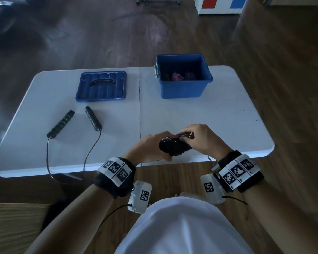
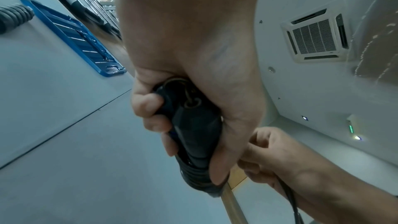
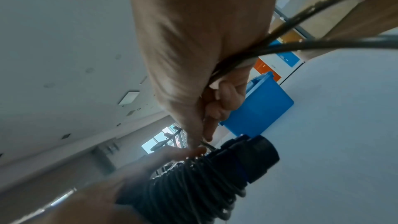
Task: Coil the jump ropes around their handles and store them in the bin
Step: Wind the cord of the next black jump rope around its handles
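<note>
Near the table's front edge my left hand (image 1: pixel 151 147) grips a pair of black jump-rope handles (image 1: pixel 173 146) with black cord coiled round them (image 3: pixel 200 181). My right hand (image 1: pixel 202 138) pinches the loose cord (image 3: pixel 280 30) at the far end of the bundle. In the left wrist view my fingers curl round the handles (image 2: pixel 193 125). A second jump rope lies uncoiled at the left, its two black handles (image 1: pixel 61 123) (image 1: pixel 93 118) on the table and its cord (image 1: pixel 50 162) looping over the front edge. The blue bin (image 1: pixel 184 88) stands open at the back right with coiled ropes inside.
The blue bin lid (image 1: pixel 101 86) lies flat at the back left of the white folding table (image 1: pixel 218 121). Wooden floor surrounds the table. A white cabinet with red and blue panels (image 1: pixel 220 4) stands far behind.
</note>
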